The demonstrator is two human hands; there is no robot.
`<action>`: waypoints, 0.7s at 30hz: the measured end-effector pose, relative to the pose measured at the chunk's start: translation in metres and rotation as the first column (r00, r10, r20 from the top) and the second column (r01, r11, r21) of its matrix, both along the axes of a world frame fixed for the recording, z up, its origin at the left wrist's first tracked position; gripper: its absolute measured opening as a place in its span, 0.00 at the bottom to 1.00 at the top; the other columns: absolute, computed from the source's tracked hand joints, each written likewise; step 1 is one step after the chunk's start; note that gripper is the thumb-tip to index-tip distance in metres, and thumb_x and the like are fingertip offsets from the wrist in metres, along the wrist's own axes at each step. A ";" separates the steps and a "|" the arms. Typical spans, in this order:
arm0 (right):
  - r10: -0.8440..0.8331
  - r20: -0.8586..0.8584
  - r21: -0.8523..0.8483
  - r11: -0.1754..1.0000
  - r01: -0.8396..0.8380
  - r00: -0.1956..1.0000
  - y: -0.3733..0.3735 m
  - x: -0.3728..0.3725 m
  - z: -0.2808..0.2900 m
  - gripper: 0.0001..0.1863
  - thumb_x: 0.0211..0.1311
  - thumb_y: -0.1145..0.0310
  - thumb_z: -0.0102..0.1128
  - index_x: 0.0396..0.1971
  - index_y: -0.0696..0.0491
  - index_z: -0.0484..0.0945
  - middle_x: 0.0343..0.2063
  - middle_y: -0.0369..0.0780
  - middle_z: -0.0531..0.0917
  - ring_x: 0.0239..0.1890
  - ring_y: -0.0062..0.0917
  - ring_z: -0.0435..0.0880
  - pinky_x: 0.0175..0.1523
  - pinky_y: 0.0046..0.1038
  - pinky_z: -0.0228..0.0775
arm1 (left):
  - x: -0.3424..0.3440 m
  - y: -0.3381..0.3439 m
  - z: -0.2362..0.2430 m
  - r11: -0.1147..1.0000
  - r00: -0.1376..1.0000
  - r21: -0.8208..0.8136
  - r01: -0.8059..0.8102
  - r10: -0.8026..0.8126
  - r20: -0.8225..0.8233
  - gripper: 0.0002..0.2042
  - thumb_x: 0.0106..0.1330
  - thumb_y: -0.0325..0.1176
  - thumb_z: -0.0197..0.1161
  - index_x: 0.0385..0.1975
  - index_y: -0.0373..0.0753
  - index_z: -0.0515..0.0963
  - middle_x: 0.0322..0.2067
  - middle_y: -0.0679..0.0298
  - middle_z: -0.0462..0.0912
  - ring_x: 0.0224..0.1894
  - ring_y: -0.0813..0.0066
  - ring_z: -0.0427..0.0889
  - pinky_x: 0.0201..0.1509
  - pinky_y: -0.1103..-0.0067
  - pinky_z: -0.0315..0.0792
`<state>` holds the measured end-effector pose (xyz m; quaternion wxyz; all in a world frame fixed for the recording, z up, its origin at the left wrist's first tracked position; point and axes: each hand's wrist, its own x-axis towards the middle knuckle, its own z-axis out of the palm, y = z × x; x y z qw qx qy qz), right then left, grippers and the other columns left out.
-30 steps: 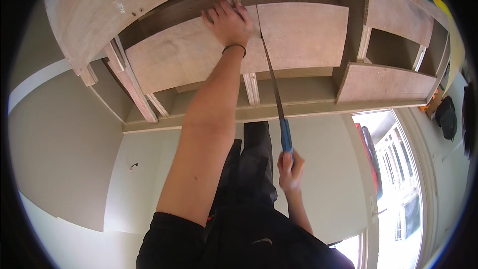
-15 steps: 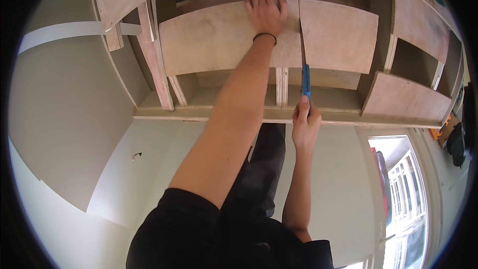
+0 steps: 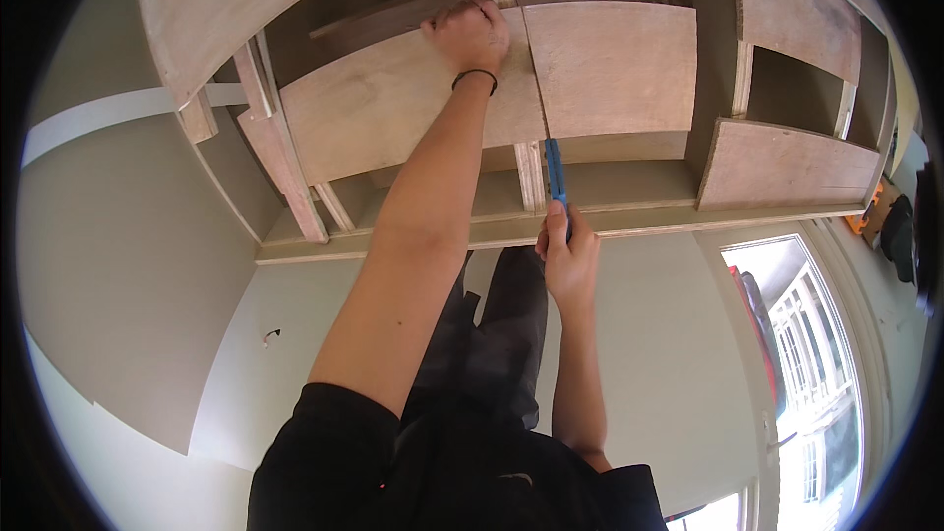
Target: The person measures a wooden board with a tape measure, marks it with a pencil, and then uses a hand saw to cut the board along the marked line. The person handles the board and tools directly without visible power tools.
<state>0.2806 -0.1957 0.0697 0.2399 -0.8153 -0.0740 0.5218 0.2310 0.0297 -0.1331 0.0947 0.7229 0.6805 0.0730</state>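
Observation:
My left hand (image 3: 467, 36) is closed at the far edge of a pale plywood panel (image 3: 393, 103), fingers curled over that edge with their tips hidden. A dark band circles the wrist. Beside this panel, to the right, lies a second plywood panel (image 3: 612, 69), and a narrow dark gap runs between the two. My right hand (image 3: 570, 254) grips a slim blue utility knife (image 3: 556, 172). The front end of the knife sits at the near end of the gap; its blade I cannot make out.
Both panels rest over a wooden frame (image 3: 531, 177) with open compartments. Another plywood piece (image 3: 787, 165) leans at right, and a larger board (image 3: 236, 0) lies at upper left. A narrow pinkish board (image 3: 285, 172) stands at left. A window (image 3: 801, 354) is at lower right.
My left hand has gone from flat with fingers spread to curled at the panel's far edge. The knife has stayed in my right hand near the gap. The whole view has shifted.

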 end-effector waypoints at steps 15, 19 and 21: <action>0.060 0.077 -0.109 0.993 -0.052 0.995 -0.058 0.002 0.112 0.24 0.68 0.56 0.56 0.20 0.59 0.64 0.10 0.41 0.63 0.14 0.19 0.60 0.19 0.30 0.54 | 0.009 0.001 -0.003 0.992 0.999 0.117 0.036 -0.038 0.020 0.17 0.68 0.34 0.49 0.18 0.39 0.79 0.21 0.58 0.81 0.26 0.60 0.79 0.39 0.66 0.64; 0.126 0.095 -0.115 0.987 -0.115 0.987 -0.067 -0.001 0.109 0.24 0.67 0.54 0.57 0.21 0.59 0.66 0.10 0.42 0.65 0.12 0.24 0.63 0.20 0.32 0.57 | 0.015 -0.003 -0.004 0.995 0.998 0.092 -0.047 0.043 0.053 0.17 0.69 0.36 0.47 0.21 0.40 0.78 0.23 0.57 0.82 0.26 0.57 0.79 0.38 0.64 0.65; 0.148 0.052 -0.154 0.978 -0.139 0.988 -0.074 -0.005 0.116 0.23 0.66 0.54 0.58 0.23 0.60 0.68 0.11 0.43 0.66 0.12 0.30 0.65 0.20 0.33 0.59 | 0.015 -0.003 -0.003 0.998 0.999 0.049 -0.045 0.044 0.019 0.16 0.69 0.36 0.47 0.21 0.40 0.78 0.23 0.57 0.82 0.26 0.57 0.79 0.38 0.63 0.65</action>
